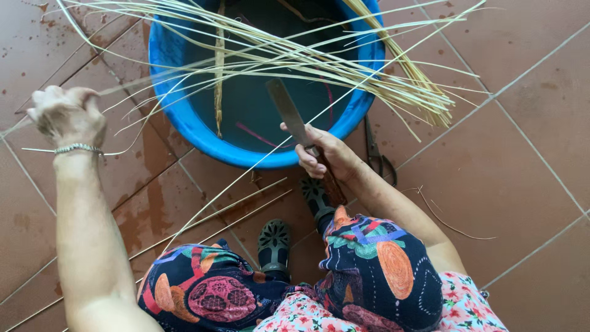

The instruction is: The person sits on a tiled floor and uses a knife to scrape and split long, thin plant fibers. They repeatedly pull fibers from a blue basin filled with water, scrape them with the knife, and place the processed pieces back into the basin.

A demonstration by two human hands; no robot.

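Strip: the thin pale strip (246,175) I track runs on a long diagonal from lower left of the frame, past the knees, up to upper right across the blue tub (184,117).
Right hand: my right hand (322,154), centre frame, is clenched on the handle of a knife (286,107); the blade points up-left over the tub and the strip passes just beside it.
Left hand: my left hand (64,114), at the left edge, is fisted on another pale strand, well apart from the knife.
Nearer hand: the right.
Beyond: scissors (376,154) lie on the tiled floor (522,154) beside the tub.
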